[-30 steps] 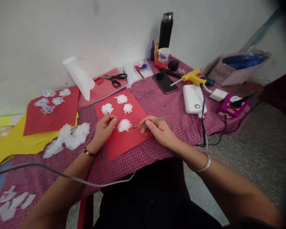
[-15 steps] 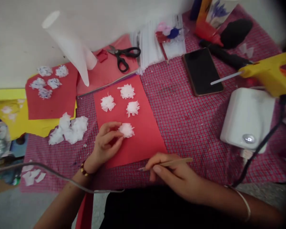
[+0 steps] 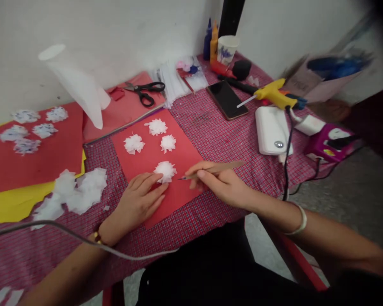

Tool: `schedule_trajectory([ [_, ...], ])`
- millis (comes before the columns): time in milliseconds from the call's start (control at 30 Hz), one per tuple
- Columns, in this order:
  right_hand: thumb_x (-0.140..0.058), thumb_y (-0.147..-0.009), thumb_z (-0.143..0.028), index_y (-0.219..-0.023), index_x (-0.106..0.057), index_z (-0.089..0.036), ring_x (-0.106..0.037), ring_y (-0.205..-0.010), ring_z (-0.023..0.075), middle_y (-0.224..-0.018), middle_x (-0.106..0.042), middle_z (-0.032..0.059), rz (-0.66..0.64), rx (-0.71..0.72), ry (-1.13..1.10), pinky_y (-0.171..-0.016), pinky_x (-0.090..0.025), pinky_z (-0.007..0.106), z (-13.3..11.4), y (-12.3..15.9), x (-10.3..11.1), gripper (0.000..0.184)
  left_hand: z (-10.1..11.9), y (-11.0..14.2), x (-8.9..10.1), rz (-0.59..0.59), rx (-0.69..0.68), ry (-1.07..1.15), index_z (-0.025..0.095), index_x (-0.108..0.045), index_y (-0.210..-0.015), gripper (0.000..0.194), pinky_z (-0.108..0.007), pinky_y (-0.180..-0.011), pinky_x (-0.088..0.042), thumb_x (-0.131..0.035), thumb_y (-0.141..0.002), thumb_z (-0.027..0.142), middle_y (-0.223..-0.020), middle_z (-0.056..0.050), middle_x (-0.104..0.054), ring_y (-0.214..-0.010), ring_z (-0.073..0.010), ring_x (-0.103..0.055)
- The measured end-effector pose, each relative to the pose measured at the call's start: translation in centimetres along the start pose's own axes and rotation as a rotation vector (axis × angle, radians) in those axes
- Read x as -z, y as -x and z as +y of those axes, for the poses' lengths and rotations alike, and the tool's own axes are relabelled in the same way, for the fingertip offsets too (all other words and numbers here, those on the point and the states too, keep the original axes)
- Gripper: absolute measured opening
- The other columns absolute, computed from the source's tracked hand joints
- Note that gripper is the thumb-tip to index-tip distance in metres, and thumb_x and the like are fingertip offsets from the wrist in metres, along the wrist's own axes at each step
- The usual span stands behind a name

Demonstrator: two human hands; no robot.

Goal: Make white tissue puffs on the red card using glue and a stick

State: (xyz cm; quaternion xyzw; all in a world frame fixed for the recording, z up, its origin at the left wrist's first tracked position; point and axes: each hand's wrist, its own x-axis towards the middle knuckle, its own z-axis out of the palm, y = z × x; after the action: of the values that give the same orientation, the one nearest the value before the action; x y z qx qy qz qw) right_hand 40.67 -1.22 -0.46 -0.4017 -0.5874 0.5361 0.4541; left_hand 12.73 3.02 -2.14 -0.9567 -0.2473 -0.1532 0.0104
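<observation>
On a red paper sheet point(image 3: 178, 195) lies a ruffled white paper flower point(image 3: 166, 171), with several similar white flowers point(image 3: 157, 126) above it. My left hand point(image 3: 137, 199) rests flat on the sheet, its fingers stretched out and fingertips touching the flower's lower left edge. Between the thumb and fingers of my right hand point(image 3: 223, 182) is a thin paintbrush point(image 3: 223, 168) with a pale wooden handle. Its dark tip points left and hovers near the flower's right side, a little apart from it. Whether the tip touches the sheet I cannot tell.
Loose white paper pieces point(image 3: 89, 191) lie at left, near blue-speckled flowers point(image 3: 44, 130) on another red sheet. Behind are scissors point(image 3: 143, 90) and a white paper cone point(image 3: 76, 85). A phone point(image 3: 227, 100), yellow glue gun point(image 3: 274, 93) and white power bank point(image 3: 271, 131) sit right. A cable point(image 3: 67, 231) crosses my left forearm.
My right hand has brought the paintbrush up from the sheet's lower edge to beside the flower. My left hand's fingers have gone from pinching the flower's edge to lying flatter. The view has shifted.
</observation>
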Motion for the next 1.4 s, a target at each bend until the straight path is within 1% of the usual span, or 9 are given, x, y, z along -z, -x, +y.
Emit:
schedule_trajectory([
  [200, -0.050, -0.098, -0.022, -0.099, -0.065, -0.017, -0.066, -0.079, 0.0126, -0.083, -0.069, 0.0021, -0.191, 0.055, 0.177, -0.077, -0.053, 0.029, 1.1, -3.1, -1.1, 0.015, 0.1, 0.7, -1.1, 0.000, 0.119, 0.068, 0.023, -0.070, -0.120, 0.028, -0.052, -0.099, -0.052, -0.054, -0.097, 0.027, -0.137, -0.015, -0.055, -0.120, -0.0328, -0.055],
  [433, -0.049, -0.099, -0.020, -0.100, -0.065, -0.018, -0.067, -0.077, 0.0125, -0.080, -0.069, 0.0016, -0.224, 0.060, 0.305, -0.074, -0.053, 0.028, 1.4, -3.5, -0.8, 0.016, 0.1, 0.7, -1.5, 0.011, 0.124, 0.134, 0.025, -0.069, -0.122, 0.031, -0.054, -0.098, -0.052, -0.052, -0.096, 0.025, -0.137, -0.014, -0.056, -0.120, -0.0335, -0.056],
  [600, -0.049, -0.099, -0.017, -0.101, -0.064, -0.020, -0.067, -0.079, 0.0141, -0.080, -0.070, 0.0019, -0.238, 0.146, 0.447, -0.077, -0.053, 0.032, 1.4, -3.4, -0.8, 0.016, 0.0, 0.7, -1.2, 0.051, 0.114, 0.183, 0.027, -0.073, -0.115, 0.029, -0.054, -0.094, -0.057, -0.049, -0.097, 0.025, -0.143, -0.014, -0.054, -0.118, -0.0331, -0.059],
  [733, -0.048, -0.099, -0.016, -0.102, -0.062, -0.021, -0.066, -0.078, 0.0141, -0.080, -0.070, 0.0019, -0.209, 0.158, 0.456, -0.076, -0.053, 0.032, 1.4, -3.2, -0.9, 0.016, -0.1, 0.8, -1.0, 0.073, 0.154, 0.257, 0.025, -0.075, -0.109, 0.029, -0.052, -0.096, -0.058, -0.049, -0.097, 0.022, -0.150, -0.013, -0.050, -0.124, -0.0323, -0.059],
  [933, -0.047, -0.100, -0.016, -0.102, -0.061, -0.022, -0.066, -0.080, 0.0155, -0.081, -0.069, 0.0022, -0.221, 0.179, 0.478, -0.079, -0.053, 0.034, 1.5, -3.1, -1.0, 0.016, 0.0, 1.3, -1.5, 0.145, 0.166, 0.229, 0.022, -0.073, -0.111, 0.028, -0.056, -0.096, -0.059, -0.049, -0.096, 0.022, -0.142, -0.016, -0.059, -0.127, -0.0356, -0.059],
  [1033, -0.046, -0.100, -0.015, -0.102, -0.061, -0.021, -0.065, -0.083, 0.0159, -0.082, -0.070, 0.0028, -0.244, 0.181, 0.486, -0.081, -0.052, 0.035, 1.4, -3.2, -1.0, 0.016, 0.4, 1.6, -1.8, 0.112, 0.136, 0.167, 0.021, -0.071, -0.114, 0.030, -0.058, -0.094, -0.060, -0.046, -0.098, 0.023, -0.139, -0.018, -0.060, -0.130, -0.0370, -0.058],
  [1200, -0.044, -0.102, -0.017, -0.102, -0.061, -0.022, -0.066, -0.086, 0.0158, -0.085, -0.071, 0.0033, -0.280, 0.133, 0.474, -0.083, -0.052, 0.035, 1.2, -3.4, -0.9, 0.018, 1.5, 1.9, -2.4, 0.076, 0.204, 0.137, 0.028, -0.068, -0.122, 0.032, -0.060, -0.096, -0.057, -0.059, -0.093, 0.037, -0.146, -0.015, -0.055, -0.134, -0.0397, -0.053],
  [1333, -0.044, -0.102, -0.019, -0.100, -0.062, -0.022, -0.066, -0.086, 0.0147, -0.085, -0.071, 0.0027, -0.275, 0.113, 0.469, -0.085, -0.051, 0.034, 1.2, -3.5, -1.0, 0.018, 1.8, 1.7, -2.5, 0.075, 0.229, 0.175, 0.028, -0.069, -0.122, 0.033, -0.062, -0.096, -0.055, -0.064, -0.090, 0.037, -0.149, -0.015, -0.053, -0.135, -0.0413, -0.051],
  [1400, -0.046, -0.102, -0.023, -0.101, -0.062, -0.021, -0.067, -0.085, 0.0142, -0.086, -0.072, 0.0027, -0.265, 0.046, 0.382, -0.082, -0.052, 0.033, 1.4, -3.4, -0.9, 0.017, 1.7, 1.7, -2.3, 0.077, 0.224, 0.164, 0.029, -0.069, -0.121, 0.033, -0.062, -0.096, -0.056, -0.064, -0.091, 0.038, -0.148, -0.014, -0.053, -0.135, -0.0408, -0.052],
])
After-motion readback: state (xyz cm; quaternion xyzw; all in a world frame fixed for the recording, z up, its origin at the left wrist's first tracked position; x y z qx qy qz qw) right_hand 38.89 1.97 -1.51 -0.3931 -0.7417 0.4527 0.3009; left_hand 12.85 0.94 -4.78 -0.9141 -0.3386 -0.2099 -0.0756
